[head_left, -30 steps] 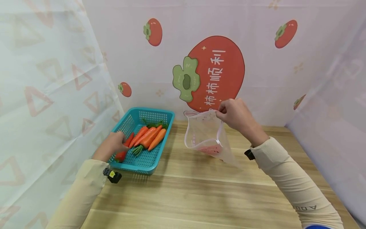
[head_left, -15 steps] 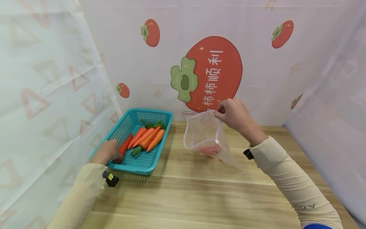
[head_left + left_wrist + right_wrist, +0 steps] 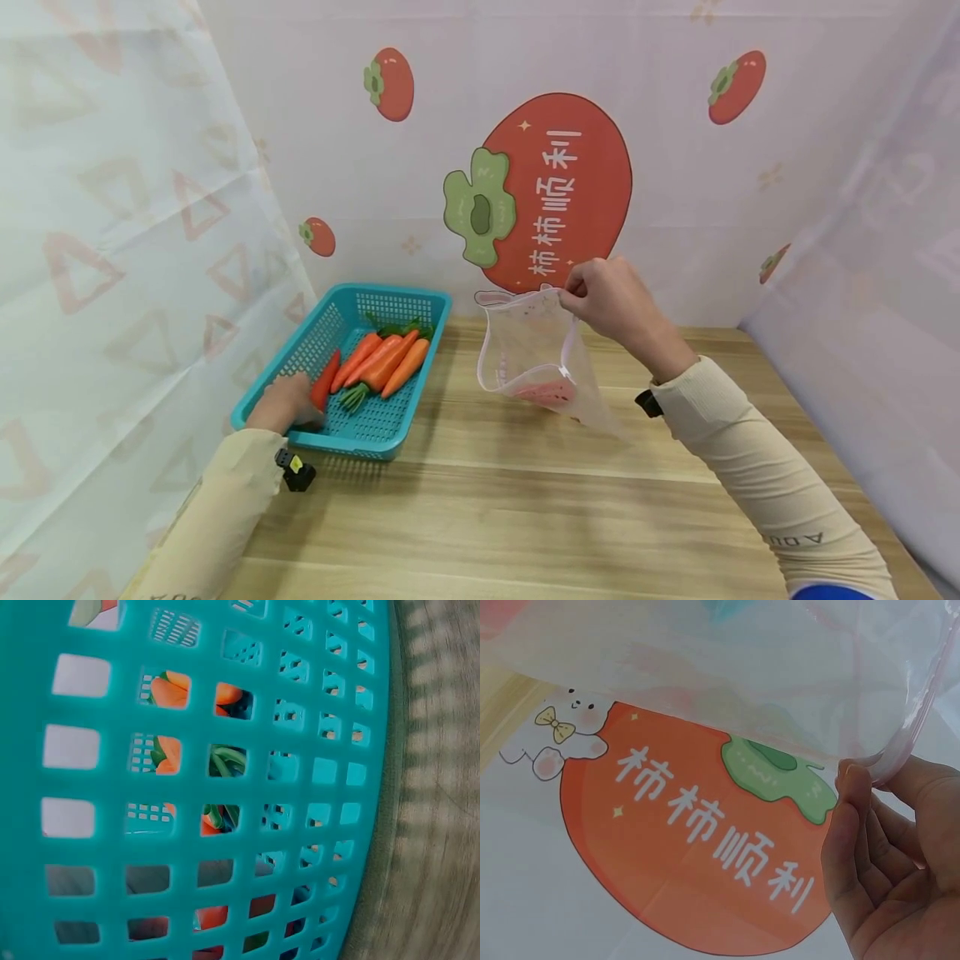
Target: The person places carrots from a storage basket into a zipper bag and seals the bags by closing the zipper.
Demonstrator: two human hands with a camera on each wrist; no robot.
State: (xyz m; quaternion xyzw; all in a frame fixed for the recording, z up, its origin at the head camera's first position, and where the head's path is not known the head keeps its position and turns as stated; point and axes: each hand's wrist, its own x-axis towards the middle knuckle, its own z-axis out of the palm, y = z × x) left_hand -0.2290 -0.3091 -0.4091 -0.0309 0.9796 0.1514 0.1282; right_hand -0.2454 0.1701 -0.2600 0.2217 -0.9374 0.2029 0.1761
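Observation:
A teal plastic basket (image 3: 390, 442) on the left holds several orange carrots (image 3: 405, 367) with green tops. Beside them lies a pointed red pepper (image 3: 326, 382). My left hand (image 3: 283, 402) reaches over the near-left rim, fingers bent down over the pepper's near end; the fingertips are hidden, so I cannot tell whether they grip it. In the left wrist view the basket wall (image 3: 292, 787) hides most of the hand. My right hand (image 3: 611, 302) pinches the top edge of a clear zip bag (image 3: 525, 346), whose mouth gapes toward the basket. A red patch with dark specks shows low on the bag.
The wood-grain table (image 3: 480, 517) is bounded by a printed white cloth wall (image 3: 360, 167) at the back, with others at left and right. A small blue object (image 3: 832, 592) shows at the bottom right edge.
My left hand has slid left and toward me, to the pepper's near end, uncovering more of the pepper. The right hand still holds the bag in place. The head view has shifted slightly.

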